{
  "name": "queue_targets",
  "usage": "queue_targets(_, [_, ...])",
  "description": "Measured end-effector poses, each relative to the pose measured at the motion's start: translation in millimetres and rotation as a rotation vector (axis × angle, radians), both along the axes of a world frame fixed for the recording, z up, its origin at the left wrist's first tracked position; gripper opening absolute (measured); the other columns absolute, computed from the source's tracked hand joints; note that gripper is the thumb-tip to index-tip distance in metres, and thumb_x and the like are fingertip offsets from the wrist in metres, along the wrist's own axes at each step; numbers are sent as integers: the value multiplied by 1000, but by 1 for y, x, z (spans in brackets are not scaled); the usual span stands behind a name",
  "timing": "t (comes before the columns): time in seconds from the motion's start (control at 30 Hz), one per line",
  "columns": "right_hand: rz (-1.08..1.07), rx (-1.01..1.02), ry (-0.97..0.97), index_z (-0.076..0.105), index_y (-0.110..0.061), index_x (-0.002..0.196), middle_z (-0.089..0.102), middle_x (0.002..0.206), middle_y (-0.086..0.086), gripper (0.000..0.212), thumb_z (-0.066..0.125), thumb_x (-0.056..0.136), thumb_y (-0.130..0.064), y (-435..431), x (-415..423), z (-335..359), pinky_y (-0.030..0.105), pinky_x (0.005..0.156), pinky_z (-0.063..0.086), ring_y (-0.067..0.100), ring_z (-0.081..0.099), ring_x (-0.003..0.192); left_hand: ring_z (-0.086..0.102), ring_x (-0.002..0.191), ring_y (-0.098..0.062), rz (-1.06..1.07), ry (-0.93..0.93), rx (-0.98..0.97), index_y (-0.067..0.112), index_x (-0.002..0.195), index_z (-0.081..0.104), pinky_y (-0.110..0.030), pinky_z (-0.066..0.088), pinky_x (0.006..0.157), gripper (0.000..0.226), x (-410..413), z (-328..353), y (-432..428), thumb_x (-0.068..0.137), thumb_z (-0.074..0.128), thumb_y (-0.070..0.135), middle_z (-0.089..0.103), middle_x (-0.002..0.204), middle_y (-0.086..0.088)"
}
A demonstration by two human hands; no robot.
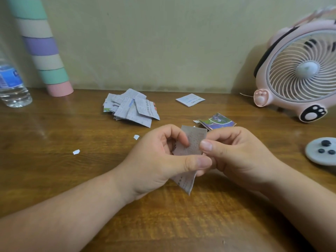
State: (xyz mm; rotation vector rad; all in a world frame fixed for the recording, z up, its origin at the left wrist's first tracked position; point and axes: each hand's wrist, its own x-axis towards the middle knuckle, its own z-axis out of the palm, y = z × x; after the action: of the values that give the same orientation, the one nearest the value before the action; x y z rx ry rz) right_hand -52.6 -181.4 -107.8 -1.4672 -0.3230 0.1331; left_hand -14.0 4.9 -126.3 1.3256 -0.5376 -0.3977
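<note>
Both hands pinch one printed slip [192, 142] above the tabletop [54, 179]: the left hand [160, 160] clamps its lower part, the right hand [236, 153] its edge, likely to tear it. Torn pieces [131, 106] lie piled behind.

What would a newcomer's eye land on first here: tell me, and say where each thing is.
First, at the centre, the left hand and right hand pinch a printed paper slip between them above the wooden table. Behind them lies a pile of paper pieces, and at the right edge stands a pink fan with paw feet.
</note>
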Motion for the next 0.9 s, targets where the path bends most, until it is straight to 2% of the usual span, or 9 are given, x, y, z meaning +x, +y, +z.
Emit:
queue_targets(0.1, [14, -14, -5, 81, -13, 76, 75, 74, 11, 31, 86, 69, -43, 1, -1, 1, 32, 65, 59, 27, 71, 65, 67, 80, -21, -39, 6, -15, 6, 94, 53, -30, 58, 71, 51, -1, 0, 1, 57, 88, 14, 70, 88, -11])
queue_targets(0.23, [14, -36, -18, 82, -16, 74, 75, 75, 10, 19, 80, 72, -35, 0, -1, 2, 32, 66, 60, 26, 72, 67, 65, 80, -13, -85, 1, -43, 6, 94, 55, -24, 54, 70, 43, 0, -1, 2, 64, 84, 14, 71, 86, -3])
queue_targets(0.53, [3, -28, -4, 81, -12, 74, 74, 74, 19, 15, 77, 71, -27, 0, 0, 2, 30, 63, 59, 27, 71, 66, 64, 82, -18, -144, 14, -79, 1, 102, 53, -25, 52, 75, 41, 3, -4, 4, 72, 77, 14, 68, 88, -7])
queue_targets(0.63, [-43, -27, 22, 81, -8, 75, 73, 73, 22, 16, 74, 72, -22, -3, 1, 0, 30, 59, 59, 27, 70, 60, 63, 81, -22, -114, 23, -66, 0, 100, 55, -29, 49, 72, 38, 3, -4, 4, 73, 75, 17, 65, 88, -12])
queue_targets(0.73, [-91, -33, 49, 76, 4, 79, 70, 77, 29, 15, 79, 78, -11, -6, 2, -3, 31, 53, 57, 29, 66, 56, 67, 77, -29, -64, 70, -49, -3, 93, 57, -35, 51, 68, 19, 5, -4, 3, 81, 59, 13, 69, 85, -18])
queue_targets(0.8, [-158, -81, 54, 73, 1, 74, 67, 68, 23, 14, 79, 79, -11, -6, 2, -4, 25, 46, 50, 24, 61, 50, 64, 84, -38, 38, 45, 47, 3, 87, 63, -50, 48, 77, 19, 9, -7, 3, 83, 55, 20, 69, 90, -23])
queue_targets(0.9, [-305, -101, 83, 65, -9, 62, 51, 49, 10, 20, 79, 74, -15, -8, 5, 0, 18, 42, 28, 17, 39, 40, 63, 89, -31, 140, -4, 114, 12, 87, 68, -54, 49, 82, 20, 12, -7, 1, 86, 56, 27, 69, 95, -22])
